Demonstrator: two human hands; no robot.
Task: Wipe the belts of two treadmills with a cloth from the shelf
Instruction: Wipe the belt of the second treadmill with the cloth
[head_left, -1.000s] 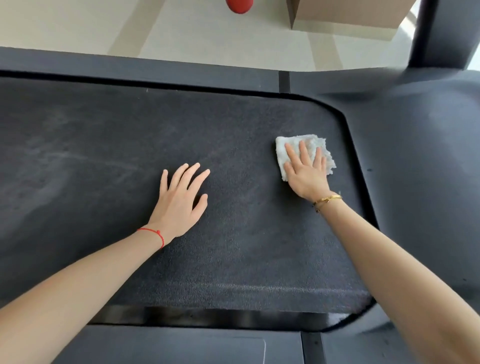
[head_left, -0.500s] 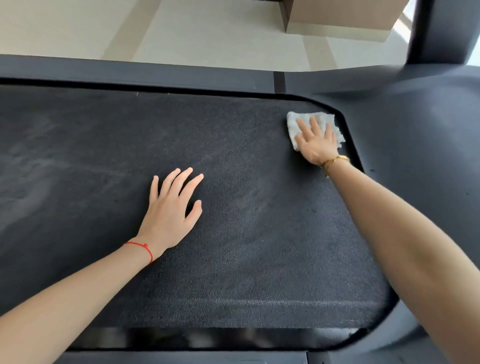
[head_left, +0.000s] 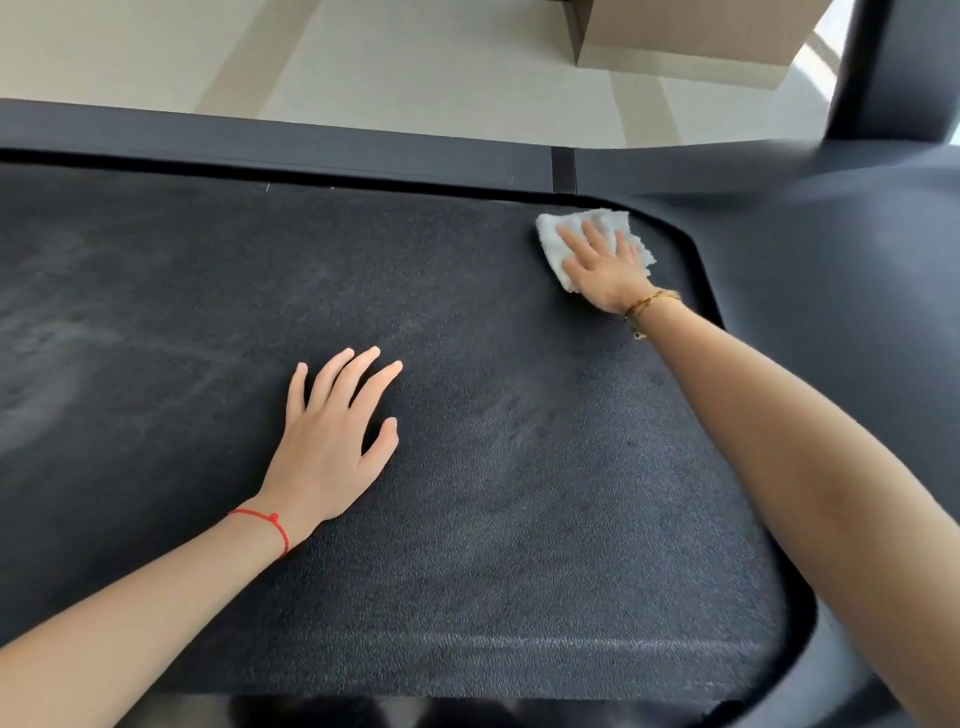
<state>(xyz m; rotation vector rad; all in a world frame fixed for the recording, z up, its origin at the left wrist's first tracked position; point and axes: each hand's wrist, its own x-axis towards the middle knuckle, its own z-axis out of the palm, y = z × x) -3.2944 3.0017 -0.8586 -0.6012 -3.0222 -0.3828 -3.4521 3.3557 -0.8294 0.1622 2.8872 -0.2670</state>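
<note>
Pale, smooth floor tiles (head_left: 426, 62) beyond the far edge, with a tan box-like block (head_left: 696, 36) at the top right and a dark upright post (head_left: 904, 67) cut off by the right border. Nearer, a treadmill: matte black side rail (head_left: 270, 150) along the far edge, a smooth moulded dark-grey cover (head_left: 841, 270) curving round the right end. Between them the belt (head_left: 519, 493), charcoal, finely grained like coarse felt, with faint pale streaks and smudges toward its left side and a thin light line across near the near edge.

White cloth (head_left: 558, 249), fluffy terry, crumpled into a rough folded pad, flat on the belt at its far right corner, just beside the rail and the curved cover. Right hand (head_left: 605, 270) pressing down on it, fingers (head_left: 592, 239) straight and slightly spread, thin gold bracelet (head_left: 652, 301) at the wrist.

Left hand (head_left: 332, 441) resting palm-down on bare belt near the middle, well apart from the cloth, fingers straight and fanned, thumb out to the side, holding nothing; red string bracelet (head_left: 270, 519) round the wrist.
</note>
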